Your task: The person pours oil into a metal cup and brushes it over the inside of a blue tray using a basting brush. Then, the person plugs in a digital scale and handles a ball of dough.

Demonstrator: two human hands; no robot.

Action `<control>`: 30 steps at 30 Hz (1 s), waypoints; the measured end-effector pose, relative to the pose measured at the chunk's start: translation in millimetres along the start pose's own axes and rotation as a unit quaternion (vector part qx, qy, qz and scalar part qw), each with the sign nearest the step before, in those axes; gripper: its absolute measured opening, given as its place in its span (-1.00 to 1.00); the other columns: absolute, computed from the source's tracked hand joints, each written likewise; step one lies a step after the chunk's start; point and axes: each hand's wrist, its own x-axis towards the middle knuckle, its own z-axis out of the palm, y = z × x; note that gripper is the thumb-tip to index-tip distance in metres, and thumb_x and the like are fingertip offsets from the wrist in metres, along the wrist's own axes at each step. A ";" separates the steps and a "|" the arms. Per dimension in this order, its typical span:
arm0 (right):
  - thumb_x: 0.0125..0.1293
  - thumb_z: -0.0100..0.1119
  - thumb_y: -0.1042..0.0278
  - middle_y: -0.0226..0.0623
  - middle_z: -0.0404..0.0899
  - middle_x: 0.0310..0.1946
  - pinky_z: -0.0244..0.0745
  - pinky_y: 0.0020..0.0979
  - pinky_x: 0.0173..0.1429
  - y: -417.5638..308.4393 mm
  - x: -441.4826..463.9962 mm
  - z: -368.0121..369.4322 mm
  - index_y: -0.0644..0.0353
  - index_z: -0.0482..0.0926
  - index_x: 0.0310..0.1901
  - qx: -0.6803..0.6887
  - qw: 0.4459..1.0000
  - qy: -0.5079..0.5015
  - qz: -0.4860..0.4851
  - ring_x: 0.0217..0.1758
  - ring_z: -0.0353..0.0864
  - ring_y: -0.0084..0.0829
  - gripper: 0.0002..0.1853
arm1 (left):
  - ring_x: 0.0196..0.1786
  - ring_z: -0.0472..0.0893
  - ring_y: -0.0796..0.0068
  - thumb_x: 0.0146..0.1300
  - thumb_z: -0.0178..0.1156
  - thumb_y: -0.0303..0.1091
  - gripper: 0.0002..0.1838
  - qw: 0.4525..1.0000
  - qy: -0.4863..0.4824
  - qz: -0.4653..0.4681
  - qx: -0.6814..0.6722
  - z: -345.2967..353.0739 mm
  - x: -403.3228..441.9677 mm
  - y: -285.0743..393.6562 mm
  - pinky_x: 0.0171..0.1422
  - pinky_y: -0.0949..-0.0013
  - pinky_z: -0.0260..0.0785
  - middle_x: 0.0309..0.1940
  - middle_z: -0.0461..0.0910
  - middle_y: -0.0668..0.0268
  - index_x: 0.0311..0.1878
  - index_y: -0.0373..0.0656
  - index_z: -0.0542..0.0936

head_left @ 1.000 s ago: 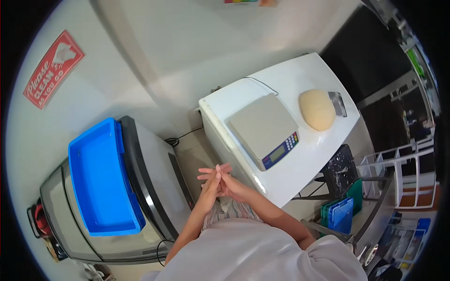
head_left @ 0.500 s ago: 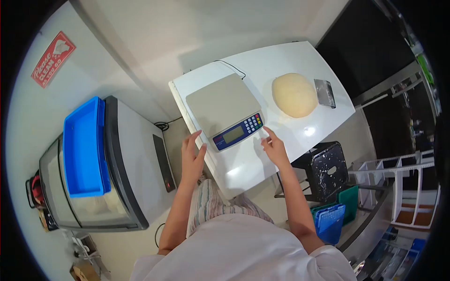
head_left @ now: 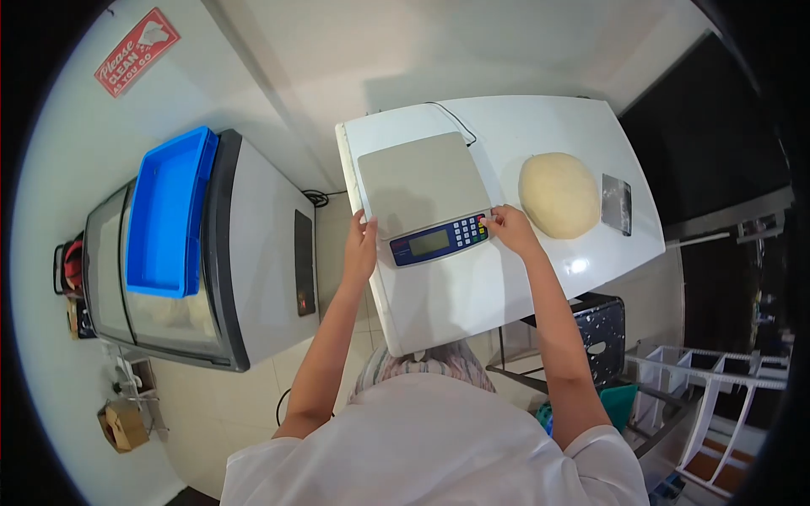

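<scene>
A digital scale point(head_left: 426, 181) with a flat beige platform and a blue keypad panel sits on the white table point(head_left: 456, 299). My left hand point(head_left: 361, 249) is at the scale's left side, over the table edge, with finger and thumb slightly apart and the thumb close to the scale's edge. At the opposite front corner, my right hand point(head_left: 513, 229) has its fingers closed around the scale's edge beside the keypad. A large round ball of dough point(head_left: 558, 196) lies to the right of the scale. Beyond the dough lies a flat metal dough scraper point(head_left: 617, 205).
A glass-topped chest freezer point(head_left: 268, 253) stands left, bearing a blue tray point(head_left: 160, 219). A black speckled stool point(head_left: 601, 341) is by the table's right front. Behind it are white racks point(head_left: 709, 379). The scale's cord point(head_left: 451, 114) runs along the back.
My hands have come up to the two sides of the scale. The right one has closed at the keypad corner. The view has shifted, while the dough and scraper keep their places on the table.
</scene>
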 end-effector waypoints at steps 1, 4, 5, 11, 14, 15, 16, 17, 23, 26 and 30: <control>0.11 0.32 0.21 -0.18 0.57 -0.43 0.42 -0.35 -0.30 1.3 3.8 -3.3 0.29 0.61 -0.26 0.013 1.000 -0.026 -0.007 -0.43 0.53 -0.34 -0.70 | -0.11 0.56 0.27 0.36 -0.02 -0.01 -0.42 1.000 0.011 -0.004 -0.027 3.3 0.5 1.4 0.09 0.28 0.34 -0.13 0.54 0.05 0.30 -0.20 0.28; 0.10 0.34 0.19 -0.21 0.55 -0.50 0.40 -0.37 -0.33 1.4 15.9 -14.5 0.32 0.57 -0.35 0.018 0.996 -0.091 -0.012 -0.47 0.49 -0.38 -0.69 | -0.12 0.57 0.31 0.37 -0.09 0.10 -0.37 0.995 0.057 -0.027 -0.080 7.1 -5.9 3.2 0.03 0.29 0.36 -0.19 0.58 0.08 0.31 -0.21 0.26; 0.09 0.34 0.19 -0.22 0.53 -0.54 0.39 -0.38 -0.35 -1.0 17.6 -16.8 0.34 0.54 -0.40 0.025 0.993 -0.116 -0.009 -0.49 0.48 -0.40 -0.68 | -0.13 0.58 0.31 0.37 -0.09 0.12 -0.35 0.996 0.070 -0.033 -0.033 9.2 -8.2 6.0 0.01 0.29 0.37 -0.20 0.59 0.10 0.30 -0.22 0.26; 0.10 0.36 0.19 -0.35 0.42 -0.65 0.33 -0.44 -0.42 -0.8 34.1 -20.2 0.30 0.42 -0.53 -0.004 0.986 -0.158 -0.050 -0.56 0.33 -0.53 -0.63 | -0.14 0.59 0.26 0.35 -0.14 0.20 -0.33 0.980 0.135 -0.049 0.140 27.6 -31.7 44.8 0.02 0.28 0.36 -0.19 0.60 0.12 0.30 -0.15 0.28; 0.09 0.37 0.20 -0.36 0.40 -0.65 0.32 -0.44 -0.43 -3.3 35.7 -22.2 0.30 0.40 -0.55 -0.005 0.987 -0.154 -0.049 -0.56 0.30 -0.53 -0.62 | -0.15 0.59 0.22 0.34 -0.15 0.22 -0.33 0.977 0.148 -0.047 0.145 32.9 -31.3 46.1 0.01 0.28 0.36 -0.20 0.60 0.12 0.29 -0.13 0.29; 0.08 0.37 0.20 -0.35 0.40 -0.65 0.32 -0.44 -0.43 -3.8 36.4 -23.2 0.30 0.40 -0.55 -0.010 0.987 -0.152 -0.056 -0.56 0.30 -0.53 -0.62 | -0.15 0.60 0.21 0.33 -0.15 0.23 -0.32 0.976 0.153 -0.044 0.146 34.0 -30.5 46.3 0.00 0.28 0.36 -0.20 0.60 0.13 0.28 -0.12 0.29; 0.08 0.37 0.20 -0.35 0.40 -0.65 0.32 -0.45 -0.43 -3.4 35.8 -23.9 0.30 0.40 -0.55 -0.013 0.987 -0.151 -0.061 -0.56 0.31 -0.52 -0.62 | -0.15 0.60 0.21 0.33 -0.15 0.23 -0.32 0.976 0.155 -0.045 0.148 34.6 -30.5 45.8 0.00 0.28 0.36 -0.20 0.60 0.13 0.28 -0.12 0.29; 0.08 0.37 0.20 -0.34 0.40 -0.65 0.32 -0.45 -0.43 -2.7 33.8 -23.5 0.30 0.40 -0.55 -0.017 0.986 -0.150 -0.066 -0.56 0.31 -0.52 -0.62 | -0.15 0.60 0.20 0.34 -0.15 0.23 -0.33 0.976 0.156 -0.041 0.149 33.9 -30.8 43.7 0.01 0.28 0.35 -0.20 0.61 0.13 0.29 -0.12 0.29; 0.02 0.39 0.19 -0.29 0.46 -0.61 0.35 -0.37 -0.41 6.2 34.0 -21.1 0.27 0.43 -0.54 -0.026 0.984 -0.157 -0.076 -0.55 0.42 -0.37 -0.64 | -0.17 0.62 0.22 0.32 -0.13 0.22 -0.31 0.972 0.176 -0.030 0.152 33.3 -29.1 36.1 -0.02 0.24 0.38 -0.23 0.63 0.17 0.28 -0.16 0.29; -0.01 0.41 0.21 -0.29 0.45 -0.60 0.35 -0.35 -0.41 5.0 26.8 -24.3 0.26 0.44 -0.52 -0.025 0.980 -0.170 -0.097 -0.54 0.42 -0.35 -0.65 | -0.16 0.62 0.21 0.32 -0.13 0.24 -0.31 0.973 0.169 -0.062 0.142 32.1 -27.8 35.4 0.00 0.25 0.38 -0.20 0.62 0.15 0.28 -0.13 0.29; -0.03 0.43 0.33 -0.32 0.39 -0.63 0.33 -0.41 -0.43 1.4 21.4 -29.7 0.28 0.40 -0.51 -0.011 0.977 -0.167 -0.132 -0.55 0.35 -0.47 -0.66 | -0.14 0.61 0.21 0.33 -0.15 0.23 -0.33 0.975 0.171 -0.078 0.119 31.0 -26.4 31.9 0.02 0.27 0.37 -0.18 0.61 0.12 0.27 -0.11 0.31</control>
